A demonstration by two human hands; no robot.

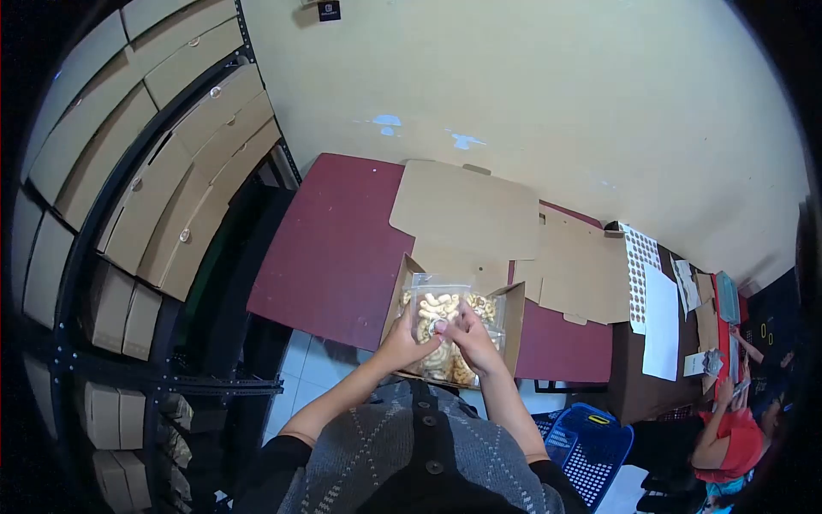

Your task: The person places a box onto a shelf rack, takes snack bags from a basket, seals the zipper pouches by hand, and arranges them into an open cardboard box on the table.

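Observation:
A clear zip bag of pale, curved, cashew-like snacks (437,303) is held up in front of me. My left hand (401,345) grips its left edge, with the thumb lying across the front. My right hand (473,341) is closed on the right side, its thumb pressed near a small round mark, perhaps a sticker, at the middle of the bag. Beneath and around the hands stands an open cardboard box (515,325) with its lid (467,206) folded back. More bags of snacks (485,307) lie inside it, partly hidden by my hands and the held bag.
The box rests on a dark red table (334,248). A second flattened carton (582,265) lies to the right, beside sheets of round stickers (639,257) and white paper (659,321). Shelves of boxes (163,206) line the left. Blue baskets (591,450) and a person in red (728,441) are at right.

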